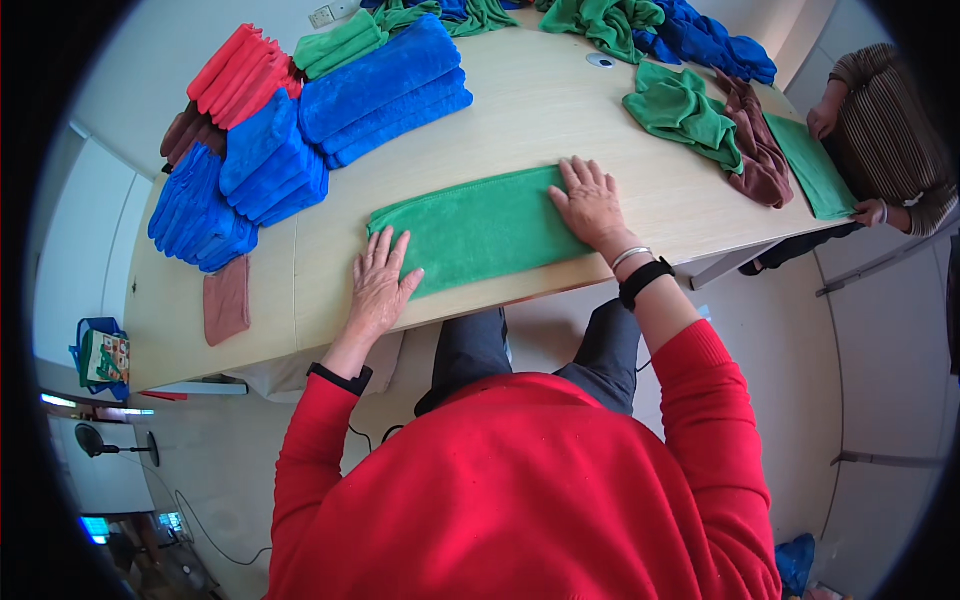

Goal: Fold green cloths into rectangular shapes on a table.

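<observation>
A green towel, folded into a long flat rectangle, lies on the table close to its front edge. My left hand rests on the towel's left end, fingers spread. On its right end lies my right hand, palm down with the fingers stretched out. Neither hand grips anything. Left of my left hand, a small folded pinkish-brown towel lies near the table's left side.
Stacks of folded blue towels, red towels and green towels stand at the back left. Crumpled green cloth and brown cloth lie to the right. A co-worker handles another green towel at the right end.
</observation>
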Demonstrator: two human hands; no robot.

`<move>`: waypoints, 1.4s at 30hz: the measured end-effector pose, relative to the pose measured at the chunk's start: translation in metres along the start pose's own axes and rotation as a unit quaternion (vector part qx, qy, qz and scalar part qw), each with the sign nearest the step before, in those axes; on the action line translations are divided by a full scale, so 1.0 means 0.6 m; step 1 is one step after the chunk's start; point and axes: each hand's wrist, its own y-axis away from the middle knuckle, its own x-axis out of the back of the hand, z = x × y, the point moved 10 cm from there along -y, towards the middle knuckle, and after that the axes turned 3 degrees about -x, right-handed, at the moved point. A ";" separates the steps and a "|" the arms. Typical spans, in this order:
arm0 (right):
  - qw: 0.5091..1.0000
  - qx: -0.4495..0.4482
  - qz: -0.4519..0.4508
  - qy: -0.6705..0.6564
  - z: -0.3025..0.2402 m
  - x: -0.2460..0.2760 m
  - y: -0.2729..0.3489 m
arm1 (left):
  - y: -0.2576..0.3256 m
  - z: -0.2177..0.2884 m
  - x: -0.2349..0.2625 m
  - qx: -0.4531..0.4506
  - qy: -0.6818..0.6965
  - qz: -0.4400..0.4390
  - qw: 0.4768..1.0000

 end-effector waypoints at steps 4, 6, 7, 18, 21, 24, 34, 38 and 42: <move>0.999 -0.009 0.039 -0.005 -0.010 0.037 0.014 | -0.011 0.010 0.016 0.000 0.005 0.022 1.000; 0.998 0.007 0.054 -0.007 -0.028 0.040 0.033 | -0.018 0.023 0.038 -0.014 -0.006 0.064 0.998; 0.999 0.023 0.036 -0.009 -0.039 0.025 0.042 | -0.024 0.018 0.033 -0.013 -0.007 0.065 0.998; 0.999 0.029 -0.007 0.036 -0.055 0.013 0.045 | -0.002 -0.057 0.034 0.119 -0.038 0.150 0.981; 0.998 0.055 -0.011 -0.009 -0.068 0.004 0.048 | 0.008 -0.059 0.062 0.206 -0.009 0.094 0.974; 0.997 0.055 -0.034 0.030 -0.078 0.003 0.041 | 0.005 -0.084 0.051 0.252 0.034 0.077 0.964; 0.991 0.135 -0.003 0.002 -0.248 -0.017 0.022 | -0.021 -0.108 -0.044 0.239 0.678 0.094 0.689; 0.991 0.134 -0.006 -0.028 -0.252 -0.041 0.022 | -0.025 -0.099 -0.017 0.210 0.733 0.042 0.646; 0.991 0.134 -0.003 -0.027 -0.252 -0.040 0.023 | -0.037 -0.070 0.019 0.165 0.754 0.043 0.634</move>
